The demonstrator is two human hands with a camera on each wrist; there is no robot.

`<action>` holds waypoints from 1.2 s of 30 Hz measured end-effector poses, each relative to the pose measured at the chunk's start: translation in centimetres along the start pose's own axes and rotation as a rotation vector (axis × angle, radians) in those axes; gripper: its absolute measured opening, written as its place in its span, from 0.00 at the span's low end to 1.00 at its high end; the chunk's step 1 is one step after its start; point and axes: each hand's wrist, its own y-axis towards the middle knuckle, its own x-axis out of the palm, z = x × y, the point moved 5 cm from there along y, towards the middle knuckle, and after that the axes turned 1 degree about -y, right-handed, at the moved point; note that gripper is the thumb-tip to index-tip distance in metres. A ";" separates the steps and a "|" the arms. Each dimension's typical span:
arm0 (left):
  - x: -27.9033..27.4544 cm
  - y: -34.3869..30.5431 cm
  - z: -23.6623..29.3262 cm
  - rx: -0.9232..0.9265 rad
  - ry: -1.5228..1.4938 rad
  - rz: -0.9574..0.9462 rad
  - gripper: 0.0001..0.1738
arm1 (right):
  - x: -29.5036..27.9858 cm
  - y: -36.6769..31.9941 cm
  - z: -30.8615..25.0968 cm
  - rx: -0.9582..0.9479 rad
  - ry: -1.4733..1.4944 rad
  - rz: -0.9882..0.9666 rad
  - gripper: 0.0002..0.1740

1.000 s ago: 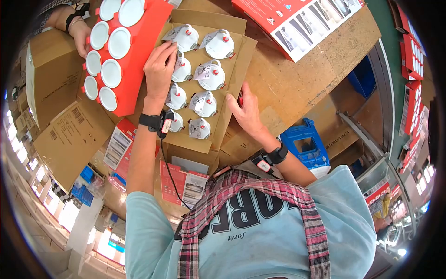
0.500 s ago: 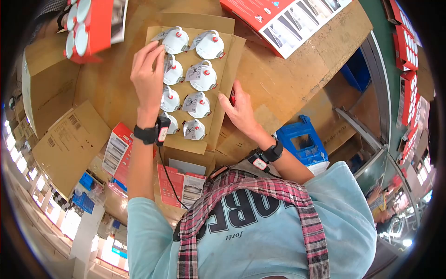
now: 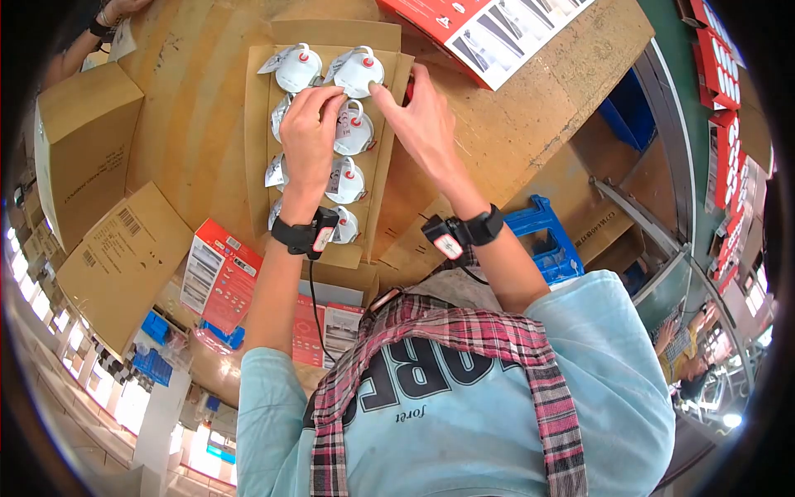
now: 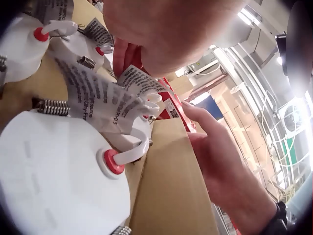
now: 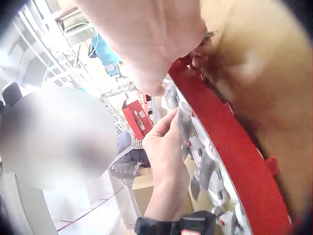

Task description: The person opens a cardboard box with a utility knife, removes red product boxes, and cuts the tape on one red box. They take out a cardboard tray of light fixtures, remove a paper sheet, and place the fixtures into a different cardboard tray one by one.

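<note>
A brown card tray [image 3: 258, 108] lies before me, with two columns of white round downlights [image 3: 360, 76]. Each has a looped white cable, a red grommet and a printed label; coiled springs [image 4: 54, 107] show in the left wrist view. With thumb and forefinger my left hand [image 3: 310, 141] pinches a printed label [image 4: 139, 81] by the upper right lamps; the palm covers part of the left column. My right hand [image 3: 426, 124] grips the tray's right side, thumb over the rim by the top right lamp. Its fingers curl below at the red outer face [image 5: 220, 127].
Large red printed panel [image 3: 489, 41] lies at the table's far right. Open brown cartons [image 3: 91, 149] stand at left, with red printed boxes [image 3: 219, 277] close to my left forearm. A blue crate [image 3: 546, 240] sits under my right arm. Another person's arm [image 3: 87, 54] shows at far left.
My left hand has moved right, from the left lamp column to the right one. My right hand has slid up along the tray's side. The other person's red lamp panel has left the view.
</note>
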 end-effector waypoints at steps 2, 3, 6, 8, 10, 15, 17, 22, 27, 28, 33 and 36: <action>0.1 0.2 0.1 -0.033 -0.011 -0.015 0.05 | 0.4 0.4 -0.2 -0.033 -0.006 0.046 0.35; 0.1 0.3 0.1 -0.046 -0.012 -0.023 0.05 | 0.5 0.5 -0.3 -0.036 -0.015 0.054 0.34; 0.3 0.3 -0.1 -0.054 -0.036 -0.017 0.05 | 0.7 0.7 -0.4 -0.039 -0.054 0.064 0.32; 0.5 0.4 -0.4 -0.044 -0.039 -0.012 0.05 | 0.8 0.8 -0.3 -0.042 -0.097 0.055 0.31; 0.6 0.4 -0.6 -0.033 -0.018 -0.017 0.05 | 1.0 1.0 -0.2 -0.063 -0.119 0.062 0.29; 0.8 0.6 -0.8 0.028 0.005 -0.030 0.04 | 1.6 1.1 0.1 -0.107 -0.144 0.088 0.25; 0.9 0.6 -0.9 0.046 0.005 -0.036 0.04 | 1.8 1.2 0.3 -0.125 -0.144 0.098 0.25; 1.2 0.4 -0.9 0.052 0.000 -0.044 0.04 | 1.7 1.2 0.3 -0.138 -0.149 0.113 0.26; 0.9 0.4 -0.9 0.049 -0.010 -0.045 0.04 | 1.4 0.9 0.0 -0.106 -0.147 0.114 0.27; 0.7 0.4 -1.0 0.021 -0.035 -0.054 0.03 | 1.4 1.0 0.1 -0.095 -0.132 0.097 0.27; -3.8 -1.6 0.9 0.014 -0.062 0.161 0.04 | 1.3 0.9 0.5 -0.097 -0.065 0.069 0.27; -4.8 -4.7 0.6 0.037 0.048 0.060 0.05 | 1.3 1.1 0.6 -0.100 -0.047 0.062 0.27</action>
